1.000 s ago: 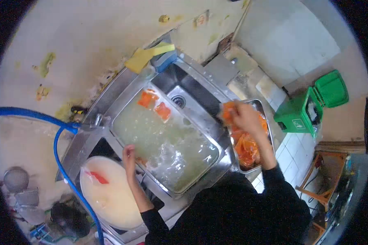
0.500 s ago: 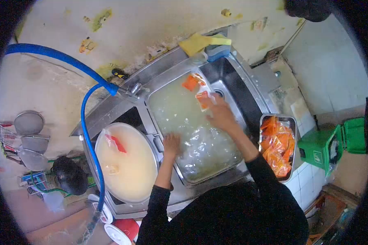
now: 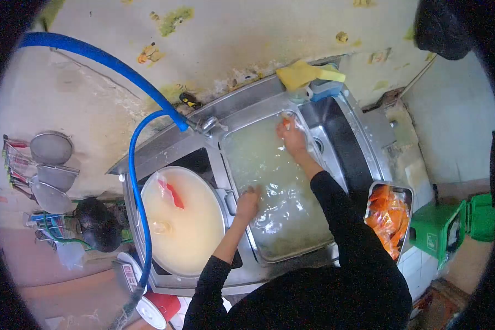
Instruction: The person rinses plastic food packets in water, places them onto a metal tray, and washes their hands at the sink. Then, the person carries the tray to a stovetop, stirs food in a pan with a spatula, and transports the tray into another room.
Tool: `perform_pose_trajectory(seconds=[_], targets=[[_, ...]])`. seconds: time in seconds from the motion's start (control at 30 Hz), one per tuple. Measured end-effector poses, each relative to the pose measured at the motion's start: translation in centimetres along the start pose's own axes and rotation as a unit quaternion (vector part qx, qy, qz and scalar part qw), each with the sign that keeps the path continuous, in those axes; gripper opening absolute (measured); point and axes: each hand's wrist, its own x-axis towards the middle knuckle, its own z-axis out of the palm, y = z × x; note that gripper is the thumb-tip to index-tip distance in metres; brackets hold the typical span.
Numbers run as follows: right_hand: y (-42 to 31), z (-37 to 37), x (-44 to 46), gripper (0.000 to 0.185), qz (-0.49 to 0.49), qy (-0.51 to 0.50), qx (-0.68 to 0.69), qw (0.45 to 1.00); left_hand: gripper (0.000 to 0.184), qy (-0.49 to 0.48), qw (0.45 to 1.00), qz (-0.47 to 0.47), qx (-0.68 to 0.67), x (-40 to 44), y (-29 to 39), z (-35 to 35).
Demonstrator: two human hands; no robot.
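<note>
A large steel tub of cloudy water sits in the middle of the sink unit. My right hand is at its far right corner, fingers closed on an orange packet, mostly covered by the hand. Over the tub's left side is my left hand, its fingertips at the water and too blurred to tell whether they are closed. To the left, a round basin of milky liquid holds a clear bag with a red part.
A steel tray of orange packets stands on the right. Behind it is a green bin. A blue hose runs past the tap. Yellow cloths lie on the back ledge. Strainers hang at left.
My right hand has moved toward the tub's far corner, onto the orange packets there. My left hand has shifted slightly inward over the water. The whole view has shifted.
</note>
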Motion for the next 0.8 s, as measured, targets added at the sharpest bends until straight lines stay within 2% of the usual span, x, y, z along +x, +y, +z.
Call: perform_pose_trajectory(seconds=[0.03,0.07,0.1,0.13,0.2,0.23,0.27,0.3,0.33,0.4,0.43,0.5,0.53,0.6,0.63,0.67,0.7,0.73,0.8], targets=[[0.4,0.5,0.5,0.027,-0.004,0.000,0.000,1.000,0.030,0.002,0.996,-0.029,-0.090,0.6,-0.2,-1.4],[0.7,1.1,0.9,0.023,-0.039,0.050,0.004,0.998,0.030,0.004,0.982,-0.058,-0.180,1.1,-0.3,-2.5],[0.3,0.8,0.9,0.021,-0.073,0.100,0.008,0.992,0.020,0.099,0.934,-0.133,-0.317,1.6,-0.2,-2.7],[0.0,0.5,0.8,0.021,-0.075,0.099,0.008,0.992,0.020,0.100,0.933,-0.135,-0.317,2.0,-0.7,-2.8],[-0.8,-1.3,0.3,0.020,-0.108,0.030,0.063,0.992,0.016,0.199,0.806,-0.173,-0.530,2.6,-1.9,-3.2],[-1.6,-2.4,-0.4,0.020,-0.112,0.028,0.062,0.991,0.016,0.202,0.805,-0.175,-0.530,2.9,-2.5,-3.5],[-2.4,-3.4,-1.2,0.019,-0.101,0.019,0.095,0.990,0.018,0.199,0.681,-0.203,-0.675,3.2,-3.2,-3.9],[-3.4,-4.4,-1.8,0.018,-0.090,0.010,0.128,0.988,0.021,0.189,0.532,-0.222,-0.795,3.6,-3.8,-4.2],[-4.3,-5.2,-1.9,0.018,-0.095,0.010,0.128,0.987,0.021,0.194,0.531,-0.222,-0.794,4.0,-4.3,-4.5],[-6.2,-6.4,-2.1,0.023,-0.097,-0.046,0.117,0.987,0.027,0.211,0.314,-0.222,-0.899,4.8,-5.4,-4.8],[-7.1,-6.9,-2.1,0.023,-0.101,-0.045,0.118,0.987,0.032,0.213,0.287,-0.163,-0.920,5.4,-6.0,-4.8],[-8.9,-7.7,-1.9,0.025,-0.131,-0.051,0.249,0.958,0.034,0.221,0.283,-0.133,-0.924,6.6,-6.5,-5.2],[-9.9,-7.8,-1.8,0.025,-0.137,-0.050,0.249,0.958,0.037,0.225,0.278,-0.106,-0.928,7.2,-6.6,-5.6],[-11.9,-7.7,-1.5,0.028,-0.165,-0.028,0.442,0.881,0.039,0.211,0.280,-0.132,-0.927,8.0,-6.6,-6.6],[-12.7,-6.2,-0.9,0.028,-0.168,-0.028,0.442,0.881,0.039,0.203,0.267,-0.087,-0.938,8.3,-6.1,-7.4],[-13.6,-4.4,-0.3,0.029,-0.169,-0.049,0.504,0.846,0.040,0.194,0.254,-0.041,-0.947,8.6,-5.5,-8.2],[-14.4,-3.2,0.2,0.030,-0.169,-0.070,0.563,0.806,0.040,0.195,0.255,-0.039,-0.946,8.5,-5.1,-8.6],[-15.3,-3.1,0.2,0.030,-0.172,-0.068,0.563,0.806,0.040,0.183,0.252,-0.032,-0.950,8.3,-4.7,-9.0],[-16.8,-2.9,-0.5,0.030,-0.232,0.057,0.382,0.893,0.041,0.174,0.250,-0.021,-0.952,8.5,-3.9,-10.0]])
